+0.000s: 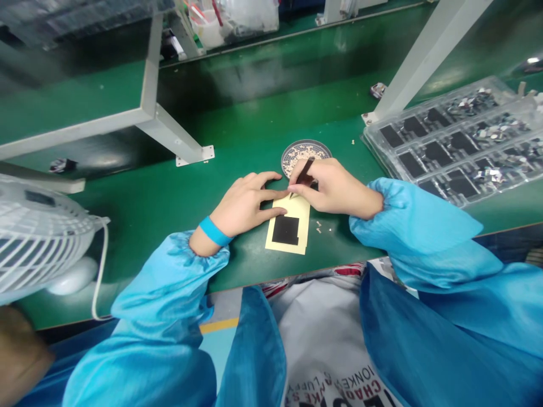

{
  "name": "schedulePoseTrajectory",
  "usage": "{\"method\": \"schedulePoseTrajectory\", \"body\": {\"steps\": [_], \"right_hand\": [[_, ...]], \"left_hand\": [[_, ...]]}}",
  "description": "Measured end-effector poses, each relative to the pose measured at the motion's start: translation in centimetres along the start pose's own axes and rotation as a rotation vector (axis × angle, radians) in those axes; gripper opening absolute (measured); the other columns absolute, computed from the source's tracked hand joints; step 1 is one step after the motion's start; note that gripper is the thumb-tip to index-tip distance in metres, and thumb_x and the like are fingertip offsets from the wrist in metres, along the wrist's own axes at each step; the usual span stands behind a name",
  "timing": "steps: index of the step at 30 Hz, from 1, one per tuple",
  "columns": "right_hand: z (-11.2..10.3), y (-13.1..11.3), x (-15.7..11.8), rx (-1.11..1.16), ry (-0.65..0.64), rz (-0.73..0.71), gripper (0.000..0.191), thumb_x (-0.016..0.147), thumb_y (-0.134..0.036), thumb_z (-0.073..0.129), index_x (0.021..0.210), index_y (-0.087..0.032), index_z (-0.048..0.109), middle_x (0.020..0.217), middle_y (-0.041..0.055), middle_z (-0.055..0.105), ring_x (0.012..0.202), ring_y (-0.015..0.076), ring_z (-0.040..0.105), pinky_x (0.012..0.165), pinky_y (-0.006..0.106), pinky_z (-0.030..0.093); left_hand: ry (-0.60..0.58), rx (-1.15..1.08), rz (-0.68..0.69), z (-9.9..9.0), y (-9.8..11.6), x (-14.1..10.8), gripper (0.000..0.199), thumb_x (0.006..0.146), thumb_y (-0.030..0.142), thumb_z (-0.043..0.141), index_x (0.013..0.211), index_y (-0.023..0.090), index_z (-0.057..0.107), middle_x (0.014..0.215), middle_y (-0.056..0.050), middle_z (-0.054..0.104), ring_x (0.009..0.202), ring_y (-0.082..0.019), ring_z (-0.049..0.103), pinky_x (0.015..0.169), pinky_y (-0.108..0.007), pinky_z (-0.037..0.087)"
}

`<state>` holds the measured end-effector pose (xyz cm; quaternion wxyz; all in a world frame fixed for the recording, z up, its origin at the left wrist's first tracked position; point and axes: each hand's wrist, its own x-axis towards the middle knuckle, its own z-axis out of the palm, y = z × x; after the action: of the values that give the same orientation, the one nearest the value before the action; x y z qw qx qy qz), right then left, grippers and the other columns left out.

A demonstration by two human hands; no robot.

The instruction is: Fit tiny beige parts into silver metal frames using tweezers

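Dark tweezers (304, 174) are pinched in my right hand (328, 183), their tip at the upper part of a pale yellow sheet (286, 247). A black rectangular piece (285, 230) lies on the lower half of that sheet. My left hand (250, 200) rests with fingers spread, its fingertips on the sheet's left and upper edge. Just beyond both hands sits a round dark dish (306, 142) full of small beige pieces, partly hidden by my right hand. What the tweezer tip touches is too small to tell.
A clear compartment tray (407, 144) with black pieces and small shiny parts stands at the right. On the left are a white fan (42, 237) and a metal shelf leg (182, 138). Small beige bits (319, 226) lie beside the sheet on the green table (246, 260).
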<state>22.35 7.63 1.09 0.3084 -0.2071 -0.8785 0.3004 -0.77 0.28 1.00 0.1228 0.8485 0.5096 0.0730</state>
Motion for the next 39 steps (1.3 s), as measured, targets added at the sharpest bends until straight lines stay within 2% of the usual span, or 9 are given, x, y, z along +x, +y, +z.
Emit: {"method": "schedulePoseTrajectory", "body": {"steps": [39], "right_hand": [[0.0, 0.26, -0.01, 0.024, 0.011, 0.0, 0.003, 0.089, -0.02, 0.067, 0.091, -0.018, 0.069, 0.088, 0.0038, 0.073, 0.074, 0.0171, 0.065, 0.068, 0.029, 0.048]], "left_hand": [[0.006, 0.017, 0.002, -0.12, 0.13, -0.12, 0.041, 0.095, 0.052, 0.064, 0.13, 0.033, 0.073, 0.152, -0.006, 0.053, 0.126, -0.032, 0.055, 0.103, -0.048, 0.045]]}}
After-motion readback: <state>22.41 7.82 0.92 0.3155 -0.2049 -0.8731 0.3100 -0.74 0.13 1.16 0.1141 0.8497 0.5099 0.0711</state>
